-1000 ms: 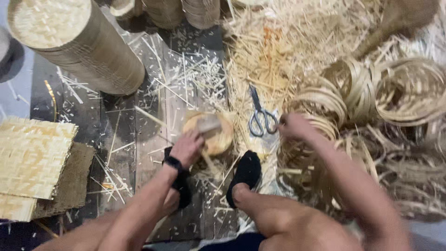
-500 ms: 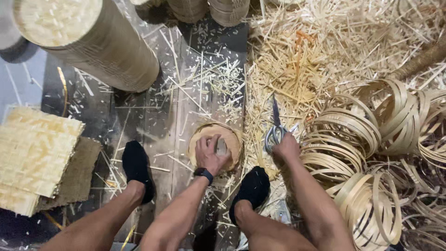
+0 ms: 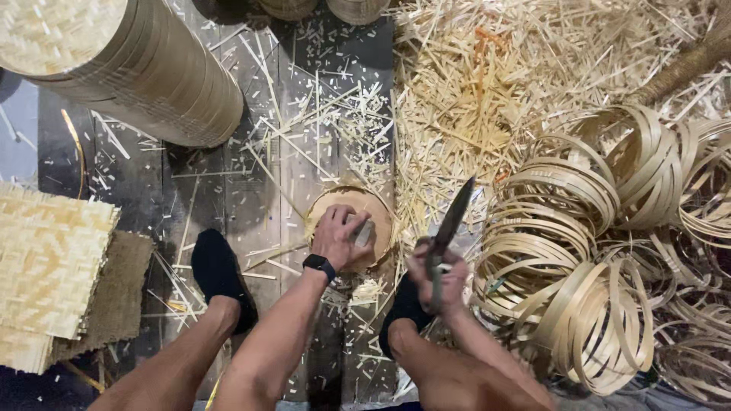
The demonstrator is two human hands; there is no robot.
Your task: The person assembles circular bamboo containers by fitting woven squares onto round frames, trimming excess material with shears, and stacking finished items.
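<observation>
Gripping small block (image 3: 364, 233) w/ left hand (image 3: 339, 236) on round stump (image 3: 383, 221) | right hand (image 3: 435, 275) clenching scissors (image 3: 451, 221) just right of stump | cutting not begun

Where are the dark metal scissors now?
The dark metal scissors are in the right hand, blades pointing up, between the round woven bamboo piece and the bamboo hoops.
</observation>
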